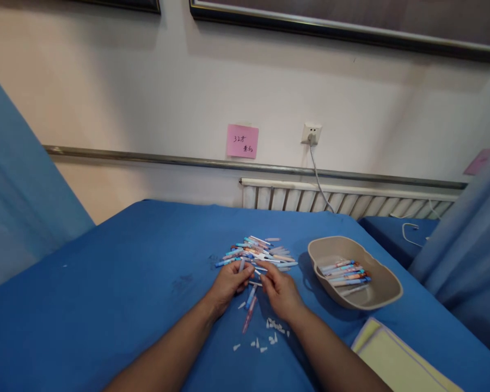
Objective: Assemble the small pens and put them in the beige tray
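My left hand (229, 284) is closed around a pale grey pen part (242, 265) that sticks up between thumb and fingers. Close beside it, my right hand (282, 294) pinches a thin white pen piece (257, 272) with thumb and forefinger. Just beyond both hands lies a loose pile of pens (255, 247) in blue, white, pink and orange. A blue-and-white pen (251, 296) and a pink pen (249, 317) lie below the hands. Several small white cone-shaped tips (275, 325) are scattered on the blue cloth between my forearms.
A beige bin (381, 280) holding several pens (347, 272) stands to the right on the blue-covered table (118, 283). A yellow folded cloth (396, 359) lies at the front right. Behind are a radiator (294, 197), a rail (167, 159) and a plugged-in cord (316, 171).
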Action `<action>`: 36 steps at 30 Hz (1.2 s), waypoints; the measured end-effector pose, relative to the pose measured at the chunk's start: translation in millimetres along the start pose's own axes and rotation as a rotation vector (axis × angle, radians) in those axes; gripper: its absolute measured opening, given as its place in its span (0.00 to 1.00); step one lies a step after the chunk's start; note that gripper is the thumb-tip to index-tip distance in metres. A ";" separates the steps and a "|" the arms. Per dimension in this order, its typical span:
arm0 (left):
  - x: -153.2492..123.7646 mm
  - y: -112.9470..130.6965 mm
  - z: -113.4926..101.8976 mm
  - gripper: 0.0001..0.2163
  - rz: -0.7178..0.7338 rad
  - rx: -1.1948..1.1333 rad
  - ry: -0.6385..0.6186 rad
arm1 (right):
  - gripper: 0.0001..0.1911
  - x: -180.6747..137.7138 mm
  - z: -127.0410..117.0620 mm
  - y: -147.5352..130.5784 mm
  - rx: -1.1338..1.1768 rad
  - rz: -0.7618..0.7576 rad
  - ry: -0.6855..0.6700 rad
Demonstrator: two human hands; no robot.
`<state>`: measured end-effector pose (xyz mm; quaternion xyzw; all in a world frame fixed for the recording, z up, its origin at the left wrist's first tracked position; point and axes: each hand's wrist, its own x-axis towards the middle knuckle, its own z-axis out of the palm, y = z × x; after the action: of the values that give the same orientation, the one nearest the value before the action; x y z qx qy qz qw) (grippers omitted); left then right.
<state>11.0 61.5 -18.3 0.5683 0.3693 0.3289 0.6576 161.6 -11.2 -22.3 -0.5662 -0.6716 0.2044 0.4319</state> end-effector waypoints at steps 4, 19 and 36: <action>-1.8 0.5 0.6 0.15 -0.001 -0.078 0.006 | 0.20 -0.9 -0.5 -4.6 -0.039 -0.060 -0.015; -0.7 9.4 -3.9 0.10 -0.079 -0.484 0.097 | 0.19 -0.3 5.6 -2.3 0.017 0.067 0.047; 4.5 6.9 -11.1 0.11 -0.028 -0.635 0.186 | 0.16 -3.6 9.1 -1.8 0.109 0.028 0.022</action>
<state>3.6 71.8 -12.9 0.2976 0.3145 0.4688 0.7699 153.2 -13.1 -27.2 -0.5535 -0.6466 0.2407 0.4664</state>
